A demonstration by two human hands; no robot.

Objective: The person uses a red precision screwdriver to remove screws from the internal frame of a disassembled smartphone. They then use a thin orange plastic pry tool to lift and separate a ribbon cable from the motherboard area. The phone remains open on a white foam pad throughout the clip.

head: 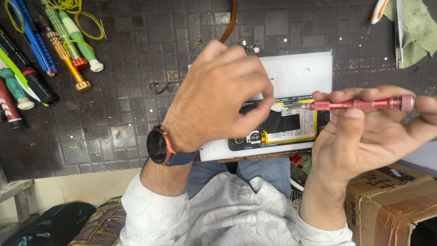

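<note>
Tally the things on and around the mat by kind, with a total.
Pink screwdriver in right hand: 1
Opened phone under left hand: 1
White board: 1
Spare screwdrivers, top left: about 7
Green cloth: 1
Cardboard box: 1
Wristwatch: 1
Total: about 13

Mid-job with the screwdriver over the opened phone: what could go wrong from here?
1. The pink screwdriver tip sits close to the yellow-edged battery; a slip might gouge it.
2. The left hand covers part of the opened phone, so the spot under the fingers is hidden from view.
3. The phone lies on a white pad near the table edge; a loosened small part could likely roll off into the lap.
</note>
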